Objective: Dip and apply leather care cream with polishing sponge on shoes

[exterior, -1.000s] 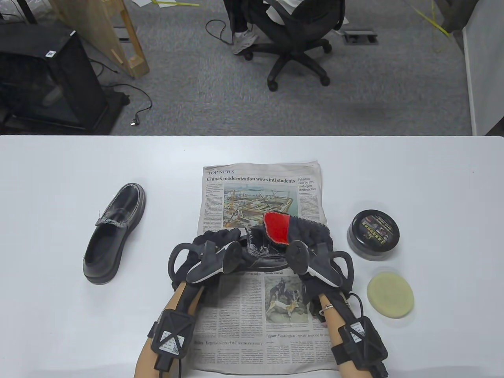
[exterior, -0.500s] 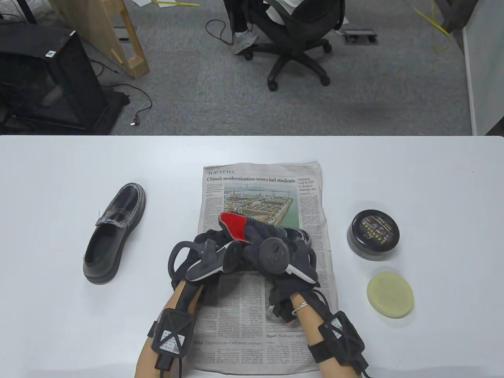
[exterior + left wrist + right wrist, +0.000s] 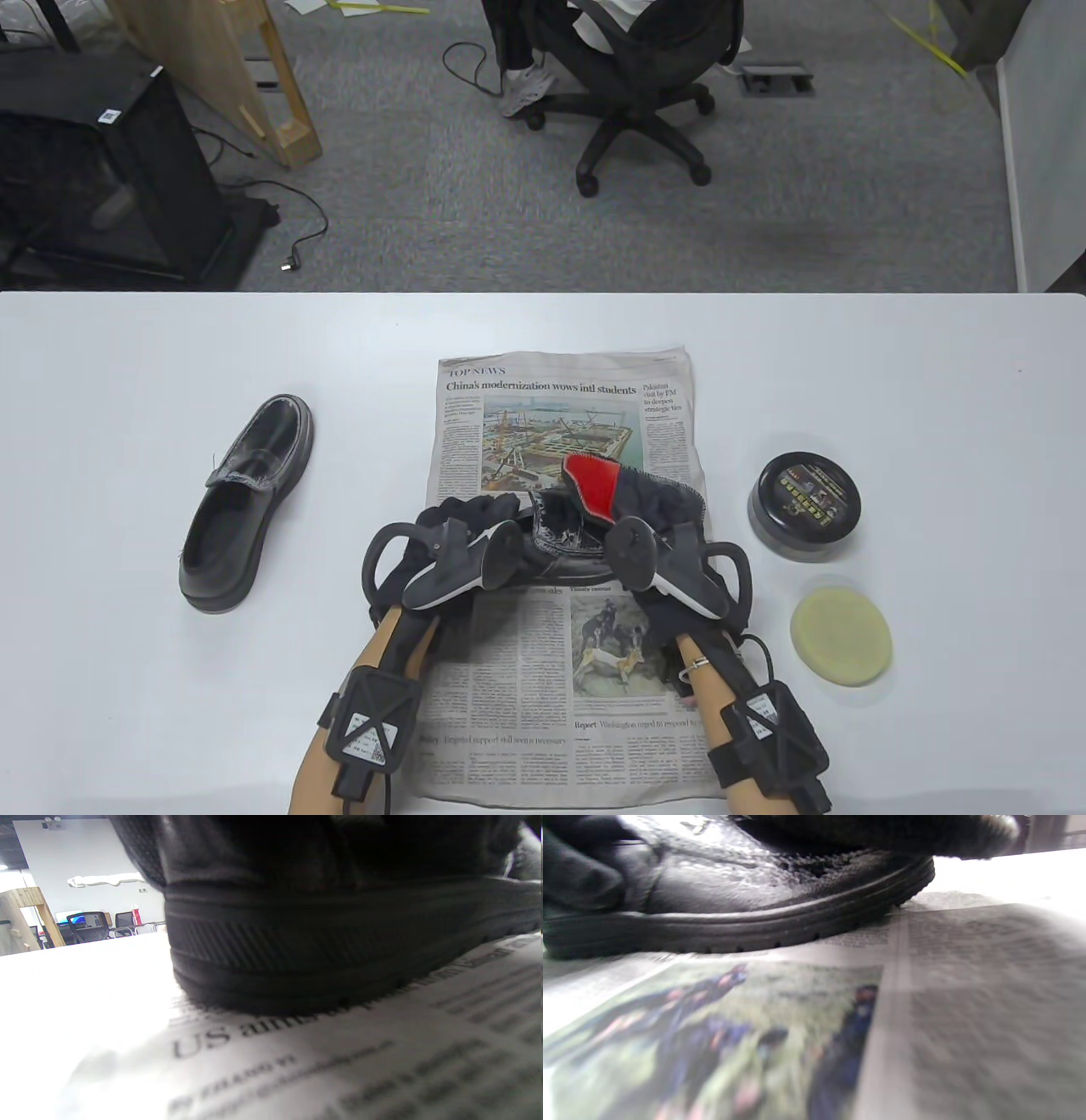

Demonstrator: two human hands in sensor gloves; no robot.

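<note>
Black shoe (image 3: 560, 543) on a newspaper (image 3: 543, 679), held between two gloved hands.

The left hand (image 3: 462, 531) grips the heel end of the shoe, fingers closed round it; the sole lies flat on the newspaper (image 3: 339, 1069) in the left wrist view. The right hand (image 3: 657, 518) presses a red-and-black polishing mitt (image 3: 598, 488) onto the toe end; how its fingers lie under the mitt cannot be told. The shoe's wrinkled upper (image 3: 721, 870) shows in the right wrist view. A second shoe (image 3: 246, 501) lies well to the left on the table (image 3: 127, 679). The closed cream tin (image 3: 804, 507) stands right of the newspaper, and the round yellow sponge (image 3: 840, 638) lies near it, untouched.
</note>
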